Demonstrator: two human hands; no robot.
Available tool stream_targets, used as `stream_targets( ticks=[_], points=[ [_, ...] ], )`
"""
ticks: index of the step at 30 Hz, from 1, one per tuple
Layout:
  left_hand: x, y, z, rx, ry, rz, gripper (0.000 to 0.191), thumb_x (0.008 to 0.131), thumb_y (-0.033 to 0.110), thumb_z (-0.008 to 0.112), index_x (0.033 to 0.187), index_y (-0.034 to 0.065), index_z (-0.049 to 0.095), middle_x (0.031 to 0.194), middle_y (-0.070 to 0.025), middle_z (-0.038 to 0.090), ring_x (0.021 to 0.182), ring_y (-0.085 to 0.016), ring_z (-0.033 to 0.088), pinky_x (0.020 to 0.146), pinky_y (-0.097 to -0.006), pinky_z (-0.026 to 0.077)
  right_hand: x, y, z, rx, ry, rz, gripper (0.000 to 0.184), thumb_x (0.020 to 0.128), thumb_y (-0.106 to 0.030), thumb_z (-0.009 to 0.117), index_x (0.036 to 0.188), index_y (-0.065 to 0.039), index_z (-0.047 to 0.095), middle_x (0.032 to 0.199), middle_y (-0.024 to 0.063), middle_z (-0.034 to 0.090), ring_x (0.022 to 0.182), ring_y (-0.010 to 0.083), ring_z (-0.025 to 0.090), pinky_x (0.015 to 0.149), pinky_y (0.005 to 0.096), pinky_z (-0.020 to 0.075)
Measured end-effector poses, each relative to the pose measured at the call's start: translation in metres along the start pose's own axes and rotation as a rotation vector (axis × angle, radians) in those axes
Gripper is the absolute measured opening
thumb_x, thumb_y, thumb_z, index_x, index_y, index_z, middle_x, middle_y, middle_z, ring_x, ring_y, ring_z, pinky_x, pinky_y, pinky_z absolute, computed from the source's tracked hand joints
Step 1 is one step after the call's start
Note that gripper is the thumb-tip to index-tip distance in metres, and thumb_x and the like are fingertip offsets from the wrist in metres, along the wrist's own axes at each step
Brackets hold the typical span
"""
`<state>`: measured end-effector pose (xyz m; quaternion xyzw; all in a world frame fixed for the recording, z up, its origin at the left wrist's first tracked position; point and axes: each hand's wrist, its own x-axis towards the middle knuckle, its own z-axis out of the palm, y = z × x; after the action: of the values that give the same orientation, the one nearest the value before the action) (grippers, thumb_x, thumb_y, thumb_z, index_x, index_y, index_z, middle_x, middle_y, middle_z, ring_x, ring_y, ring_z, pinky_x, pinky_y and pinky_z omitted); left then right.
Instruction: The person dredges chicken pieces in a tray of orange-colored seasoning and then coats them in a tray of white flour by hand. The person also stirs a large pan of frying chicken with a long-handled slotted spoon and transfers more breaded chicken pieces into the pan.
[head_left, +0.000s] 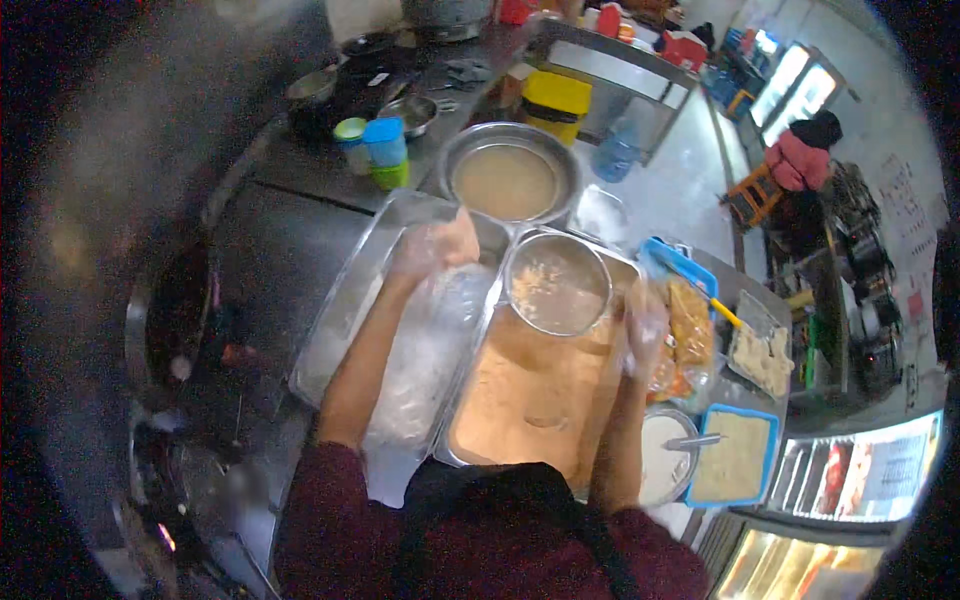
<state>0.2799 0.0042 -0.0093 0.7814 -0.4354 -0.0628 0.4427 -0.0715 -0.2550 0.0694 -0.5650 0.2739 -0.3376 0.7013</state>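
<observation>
My left hand (424, 253), in a thin clear glove, is above the far part of a metal tray (337, 330). It grips a pale pink piece, perhaps raw meat (466, 234). A crumpled clear plastic bag or sheet (459, 296) shows below it in the tray. Alongside is a second metal tray with orange-tan powder (517, 397). A round metal sieve (559, 289) with clumped crumbs rests at that tray's far end. My right hand (645, 330), also gloved and blurred, is over the second tray's right edge; its fingers cannot be made out.
A metal basin of cloudy liquid (508, 182) stands beyond the trays. To the right are bagged food (688, 322), a container of white powder (660, 465) and a blue-rimmed tray (731, 457). Stacked plastic cups (386, 146) stand far left. A person (801, 154) sits at far right.
</observation>
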Motion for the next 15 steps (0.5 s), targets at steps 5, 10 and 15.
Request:
stream_targets(
  ticks=[5,10,15],
  points=[
    [0.156,-0.057,0.068,0.529,-0.151,0.166,0.035,0.087,0.031,0.057,0.108,0.0032,0.061,0.108,-0.0157,0.062,0.100,-0.028,0.059,0.085,-0.0402,0.047,-0.109,0.025,-0.026,-0.186,0.008,0.184,0.029,0.085,-0.031,0.065,0.091,-0.003,0.063,0.074,0.0045,0.060,0.072,0.0151,0.058,0.064,0.0326,0.0470],
    [0.207,-0.032,0.128,0.569,-0.214,-0.096,0.040,0.088,0.041,0.054,0.094,0.0055,0.070,0.092,-0.0190,0.067,0.088,-0.035,0.065,0.078,-0.0437,0.051,-0.168,0.052,-0.026,-0.565,-0.098,0.288,0.037,0.084,-0.036,0.063,0.095,-0.001,0.061,0.079,0.0080,0.062,0.075,0.0200,0.061,0.067,0.0368,0.0489],
    [0.188,-0.012,0.116,0.238,0.105,-0.099,0.048,0.089,0.050,0.049,0.104,0.0071,0.066,0.090,-0.0160,0.067,0.082,-0.029,0.064,0.071,-0.0380,0.051,-0.193,0.071,-0.002,-1.140,-0.350,0.244,0.045,0.084,-0.041,0.061,0.100,0.000,0.059,0.083,0.0115,0.064,0.079,0.0250,0.063,0.070,0.0410,0.0507]
  ],
)
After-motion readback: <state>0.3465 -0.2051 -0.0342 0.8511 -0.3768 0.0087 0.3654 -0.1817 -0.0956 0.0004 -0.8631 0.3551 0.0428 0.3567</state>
